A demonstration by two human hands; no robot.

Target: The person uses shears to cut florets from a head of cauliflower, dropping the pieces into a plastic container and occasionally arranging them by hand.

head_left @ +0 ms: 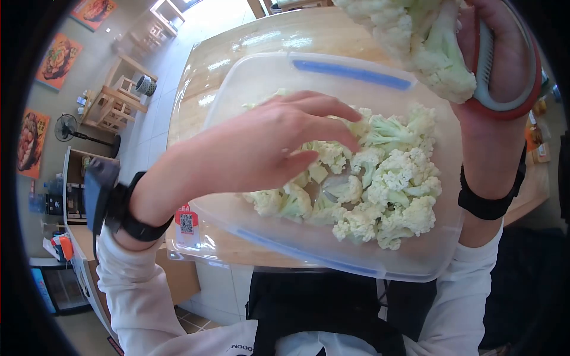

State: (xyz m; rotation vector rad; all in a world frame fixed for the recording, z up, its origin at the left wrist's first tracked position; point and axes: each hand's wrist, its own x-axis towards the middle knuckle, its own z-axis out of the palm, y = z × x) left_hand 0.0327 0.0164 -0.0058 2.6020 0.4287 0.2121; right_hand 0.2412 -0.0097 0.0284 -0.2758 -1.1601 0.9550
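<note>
A clear plastic container (pixel 409 261) with blue strips on its rim holds many cut cauliflower florets (pixel 404 178). Over its left part hovers my left hand (pixel 297 127), palm down, fingers apart and slightly curled, with nothing visible in it. At the upper right, my right hand (pixel 499 65) is raised beyond the container's edge. It holds a large piece of cauliflower (pixel 439 59) and has red-and-grey scissors (pixel 531 89) looped around it, their handle across the palm side. Part of that cauliflower is cut off by the frame's top edge.
The container stands on a wooden table (pixel 202 71) with a QR-code sticker (pixel 187 223) at its left corner. Stools (pixel 119 104), a bin (pixel 145 85) and a fan (pixel 68 127) are on the far left. A counter (pixel 89 267) lies at lower left.
</note>
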